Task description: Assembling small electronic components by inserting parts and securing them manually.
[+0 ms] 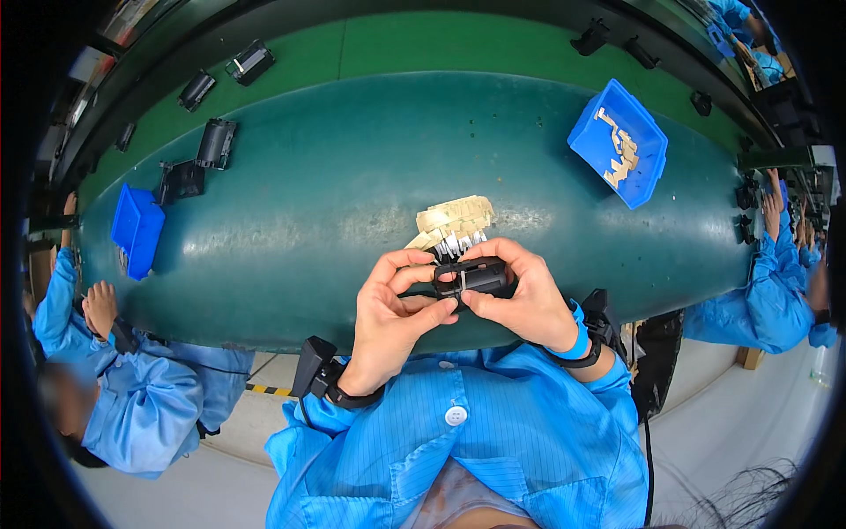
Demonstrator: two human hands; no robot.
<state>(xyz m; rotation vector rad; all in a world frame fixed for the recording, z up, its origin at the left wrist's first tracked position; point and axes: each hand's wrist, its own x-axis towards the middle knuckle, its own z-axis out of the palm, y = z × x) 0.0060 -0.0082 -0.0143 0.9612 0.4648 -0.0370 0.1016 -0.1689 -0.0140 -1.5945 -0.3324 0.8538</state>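
Between my two hands, near the table's front edge, is a small black plastic housing (485,279) with a narrow pale strip across it. My left hand (388,319) pinches its left end, with thumb and fingers bent around it. My right hand (539,304) grips the right side, thumb in front and index finger over the top. Just beyond my fingers lies a fanned pile of cream-coloured strips (456,213), with several white or silvery pieces (458,242) on its near side. The housing's underside is hidden.
On the green table (335,167), a blue bin (648,132) with cream pieces stands at right and another blue bin (141,225) at left. Black housings (216,144) lie at left; others (251,62) rest on the green strip behind. Co-workers (159,388) sit on both sides.
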